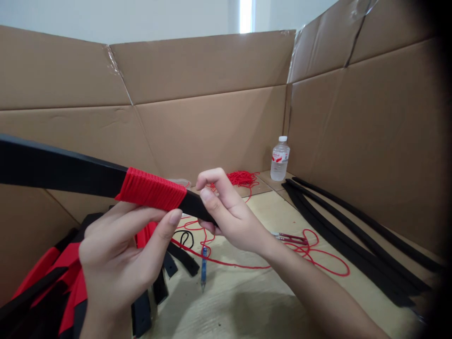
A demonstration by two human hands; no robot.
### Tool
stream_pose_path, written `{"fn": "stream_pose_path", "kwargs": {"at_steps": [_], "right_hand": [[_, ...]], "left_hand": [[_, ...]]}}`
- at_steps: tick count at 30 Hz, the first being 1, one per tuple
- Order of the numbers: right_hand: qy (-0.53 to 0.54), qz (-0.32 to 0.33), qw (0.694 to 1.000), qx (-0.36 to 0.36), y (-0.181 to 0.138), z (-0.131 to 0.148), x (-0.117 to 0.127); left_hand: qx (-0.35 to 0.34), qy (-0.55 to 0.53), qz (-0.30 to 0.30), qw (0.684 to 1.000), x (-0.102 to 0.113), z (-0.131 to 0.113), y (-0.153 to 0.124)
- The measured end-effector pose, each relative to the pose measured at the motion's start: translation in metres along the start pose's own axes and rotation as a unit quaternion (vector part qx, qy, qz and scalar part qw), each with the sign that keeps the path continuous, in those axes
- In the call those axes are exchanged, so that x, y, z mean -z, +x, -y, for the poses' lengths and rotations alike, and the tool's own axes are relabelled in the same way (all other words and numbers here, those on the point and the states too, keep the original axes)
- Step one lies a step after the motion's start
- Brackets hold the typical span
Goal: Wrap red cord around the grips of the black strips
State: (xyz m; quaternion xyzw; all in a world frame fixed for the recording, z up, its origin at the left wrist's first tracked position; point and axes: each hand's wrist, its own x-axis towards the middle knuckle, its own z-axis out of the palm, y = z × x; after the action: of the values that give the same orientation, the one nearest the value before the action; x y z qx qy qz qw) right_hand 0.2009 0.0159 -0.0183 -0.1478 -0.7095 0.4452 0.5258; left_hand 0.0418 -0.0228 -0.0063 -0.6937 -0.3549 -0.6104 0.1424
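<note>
A long flat black bar [70, 169] slants across the left side, held up above the table. Red cord [151, 188] is wound around it in tight, even turns near its right end. My left hand [123, 249] pinches the bar from below at the wrapped section, thumb against the lower edge of the cord. Around the bare black end, to the right of the wrapping, my right hand [229, 212] is closed, with its index finger bent above. Part of that end is hidden behind the right hand. A loose red strand [233, 264] runs over the table below.
Several black and red bars [67, 268] lie piled at the lower left. A blue pen [204, 268], red-handled snips [291, 238] and a red cord heap [243, 178] rest on the table. A bottle [280, 159] stands in the corner; black strips [353, 249] lie along the cardboard wall [367, 141].
</note>
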Motion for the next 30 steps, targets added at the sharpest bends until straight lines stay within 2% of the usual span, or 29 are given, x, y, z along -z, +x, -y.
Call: {"fn": "stream_pose_path", "kwargs": {"at_steps": [2, 8, 11, 13, 17, 20, 25, 30], "right_hand": [[0.011, 0.003, 1.000, -0.013, 0.000, 0.000, 0.000], [-0.018, 0.004, 0.998, -0.053, 0.005, -0.002, 0.002], [-0.011, 0.003, 0.997, -0.071, 0.007, -0.002, 0.003], [0.002, 0.004, 0.997, -0.081, 0.007, -0.002, 0.004], [0.031, 0.007, 0.994, -0.103, 0.009, -0.008, 0.005], [0.090, 0.023, 0.987, -0.135, 0.011, -0.014, 0.005], [0.217, 0.056, 0.950, -0.217, 0.013, -0.018, 0.004], [0.284, 0.106, 0.912, -0.277, 0.012, -0.017, 0.004]], "left_hand": [[-0.014, -0.009, 0.007, 1.000, 0.000, 0.005, 0.001], [-0.056, -0.031, 0.092, 0.994, 0.004, 0.027, 0.010], [-0.078, -0.040, 0.112, 0.990, 0.002, 0.034, 0.012], [-0.059, -0.041, 0.120, 0.990, 0.000, 0.036, 0.011], [0.025, -0.033, 0.129, 0.991, -0.003, 0.038, 0.006], [0.045, -0.062, 0.129, 0.989, -0.005, 0.042, 0.005], [0.089, -0.183, 0.142, 0.969, -0.012, 0.050, 0.005], [0.121, -0.288, 0.158, 0.937, -0.013, 0.055, 0.003]]}}
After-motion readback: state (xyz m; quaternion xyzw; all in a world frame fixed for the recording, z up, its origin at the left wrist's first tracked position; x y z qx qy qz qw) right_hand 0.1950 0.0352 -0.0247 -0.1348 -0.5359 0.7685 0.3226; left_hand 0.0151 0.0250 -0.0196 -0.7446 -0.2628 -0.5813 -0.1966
